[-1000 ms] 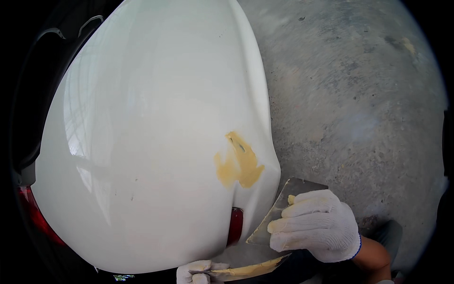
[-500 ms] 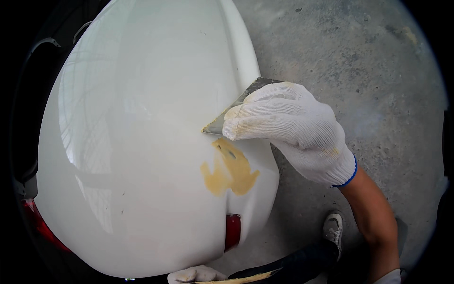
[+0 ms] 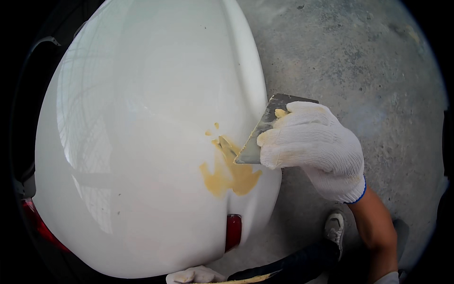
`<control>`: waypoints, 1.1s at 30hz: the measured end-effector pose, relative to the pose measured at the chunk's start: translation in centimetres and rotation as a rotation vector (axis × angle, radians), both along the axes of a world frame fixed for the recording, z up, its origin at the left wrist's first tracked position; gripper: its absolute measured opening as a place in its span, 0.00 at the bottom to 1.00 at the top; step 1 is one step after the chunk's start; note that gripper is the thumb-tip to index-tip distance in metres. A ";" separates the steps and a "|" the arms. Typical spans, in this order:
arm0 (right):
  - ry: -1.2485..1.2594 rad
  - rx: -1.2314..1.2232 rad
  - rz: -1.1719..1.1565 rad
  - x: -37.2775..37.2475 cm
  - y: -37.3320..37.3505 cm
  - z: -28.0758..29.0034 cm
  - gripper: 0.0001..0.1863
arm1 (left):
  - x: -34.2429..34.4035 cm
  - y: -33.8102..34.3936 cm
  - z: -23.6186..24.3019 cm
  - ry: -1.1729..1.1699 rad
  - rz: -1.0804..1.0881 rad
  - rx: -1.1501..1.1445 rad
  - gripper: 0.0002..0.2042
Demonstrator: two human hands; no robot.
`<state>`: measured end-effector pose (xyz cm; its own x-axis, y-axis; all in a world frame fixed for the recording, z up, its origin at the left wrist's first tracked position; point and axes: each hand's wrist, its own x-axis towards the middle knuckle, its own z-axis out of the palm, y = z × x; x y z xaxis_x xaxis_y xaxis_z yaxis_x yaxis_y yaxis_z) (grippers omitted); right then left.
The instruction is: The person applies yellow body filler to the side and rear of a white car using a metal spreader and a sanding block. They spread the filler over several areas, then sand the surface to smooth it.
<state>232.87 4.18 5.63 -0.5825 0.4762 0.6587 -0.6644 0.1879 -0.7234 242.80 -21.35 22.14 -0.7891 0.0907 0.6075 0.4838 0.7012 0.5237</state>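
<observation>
A red light point(image 3: 35, 222) is seen at the far left, low on the white car body point(image 3: 142, 142). Near the bottom edge, the gloved left hand point(image 3: 195, 275) is seen only in part, so it cannot be told if it is open or closed. Beside it, a flat board with yellow paste point(image 3: 246, 279) peeks in. On the car, a patch of yellow filler point(image 3: 230, 174) is spread. The metal scraper point(image 3: 257, 137) is touching the patch's top edge. The scraper is gripped tightly by the gloved right hand point(image 3: 312, 149). For a smooth coat, the blade should probably be kept low and pulled evenly. A grey floor point(image 3: 359, 61) and a shoe point(image 3: 335, 227) are seen at the right.
</observation>
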 end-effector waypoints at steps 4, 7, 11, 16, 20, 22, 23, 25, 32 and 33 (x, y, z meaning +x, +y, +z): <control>-0.049 -0.072 -0.081 0.8 0.6 -0.2 0.14 | 0.0 -0.1 -0.2 0.000 -0.001 -0.057 0.15; -0.071 -0.144 -0.075 -0.3 0.5 1.0 0.13 | 0.0 -0.1 -0.2 0.000 -0.009 -0.078 0.15; -0.063 -0.089 -0.054 -1.1 0.9 2.7 0.13 | -0.1 -0.1 -0.1 0.005 -0.017 -0.103 0.14; -0.065 -0.090 -0.024 -0.7 0.4 2.9 0.13 | 0.0 -0.2 0.1 0.021 -0.010 -0.134 0.13; 0.032 -0.102 -0.059 -1.2 0.8 3.7 0.14 | -0.3 -0.3 -0.1 0.012 -0.028 -0.143 0.13; 0.046 -0.053 -0.074 -1.1 0.9 3.8 0.15 | -0.4 -0.4 -0.2 0.010 -0.037 -0.145 0.12; 0.017 -0.016 -0.079 -0.8 0.7 3.7 0.15 | -0.3 -0.5 -0.1 0.012 -0.036 -0.149 0.12; -0.038 0.009 -0.086 -0.2 0.6 3.3 0.15 | -0.4 -0.5 -0.1 0.022 -0.035 -0.162 0.12; -0.244 -0.323 0.018 2.5 -0.6 1.1 0.15 | -0.5 -0.7 -0.2 0.014 -0.051 -0.166 0.11; -0.305 -0.367 0.052 3.1 -1.1 1.1 0.15 | -0.5 -0.7 -0.2 0.014 -0.053 -0.168 0.11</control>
<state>235.96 3.10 6.75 -0.7522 0.6105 0.2479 -0.4134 -0.1444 -0.8990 242.31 -22.03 21.95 -0.7724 0.2328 0.5909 0.5285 0.7517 0.3946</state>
